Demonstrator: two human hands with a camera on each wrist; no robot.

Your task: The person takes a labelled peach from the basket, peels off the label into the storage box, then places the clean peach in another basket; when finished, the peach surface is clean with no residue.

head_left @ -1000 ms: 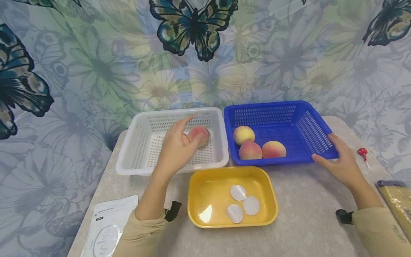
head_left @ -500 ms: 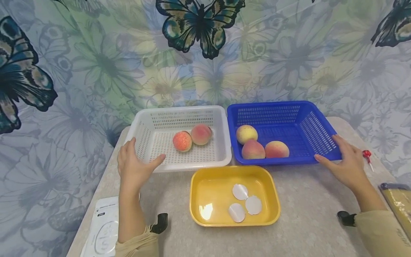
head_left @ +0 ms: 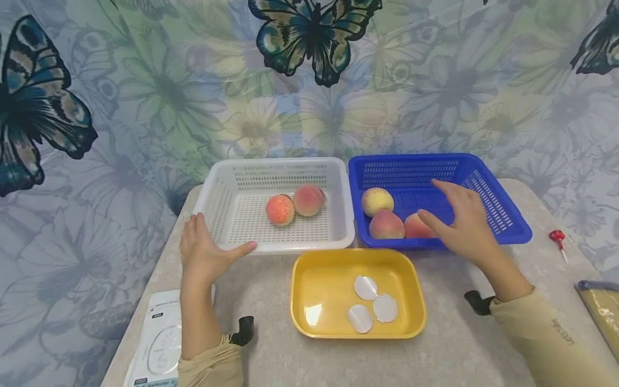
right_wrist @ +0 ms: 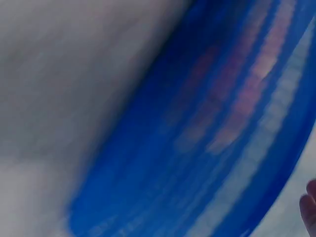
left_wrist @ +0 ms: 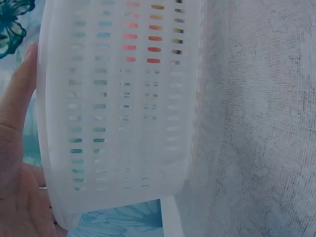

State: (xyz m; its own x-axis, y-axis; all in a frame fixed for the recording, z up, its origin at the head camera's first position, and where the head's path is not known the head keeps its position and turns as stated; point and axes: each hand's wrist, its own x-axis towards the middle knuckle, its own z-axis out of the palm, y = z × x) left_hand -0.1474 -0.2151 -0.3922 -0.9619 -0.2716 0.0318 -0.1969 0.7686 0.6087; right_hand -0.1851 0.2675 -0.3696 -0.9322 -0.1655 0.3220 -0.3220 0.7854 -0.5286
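My right hand (head_left: 464,226) hovers, fingers released, over the peach (head_left: 415,227) in the blue basket (head_left: 508,226). My left hand (head_left: 205,252) rests open on the white basket (head_left: 227,209) at its 7 o'clock corner. Yellow tray (head_left: 309,274) at 6 o'clock on the tabletop (head_left: 459,344).

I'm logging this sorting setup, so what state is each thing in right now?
White basket: upright, holds two peaches.
Blue basket: upright, holds three peaches.
Yellow tray: upright, holds three white round pieces.
Left hand: open, resting against the white basket's front corner.
Right hand: open, reaching into the blue basket over a peach.
White pouch: lying flat at the table edge.
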